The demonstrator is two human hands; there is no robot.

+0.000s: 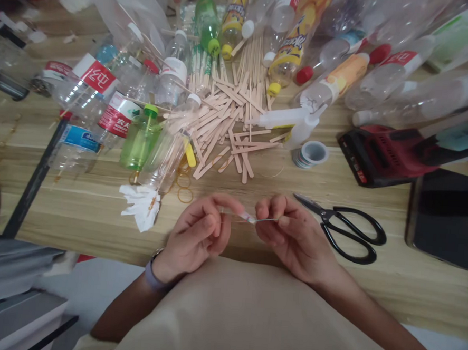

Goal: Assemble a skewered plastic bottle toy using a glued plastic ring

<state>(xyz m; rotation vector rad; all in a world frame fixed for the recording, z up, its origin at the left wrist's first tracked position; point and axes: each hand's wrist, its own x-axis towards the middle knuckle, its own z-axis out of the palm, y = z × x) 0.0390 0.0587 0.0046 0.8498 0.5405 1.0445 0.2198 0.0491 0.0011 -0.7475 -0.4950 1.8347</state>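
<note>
My left hand [199, 228] is closed, with thumb and fingers curled around one end of a small, thin whitish piece [249, 217] bearing a purple mark. My right hand [292, 231] pinches a thin dark wire-like or needle-like rod [267, 220], whose tip meets the whitish piece between the two hands. What exactly these small items are is too fine to tell. Black-handled scissors [325, 214] lie partly spread beside my right hand. Left of my left hand are a torn white tissue [140, 206] and some rubber bands [184, 194].
Wooden craft sticks [221, 116] are heaped mid-table, with plastic bottles [144, 143] around them. A small spool [313, 153] and white glue bottles [285, 117] are nearby. A red-black power tool [386, 155] and a dark phone [445, 219] lie right.
</note>
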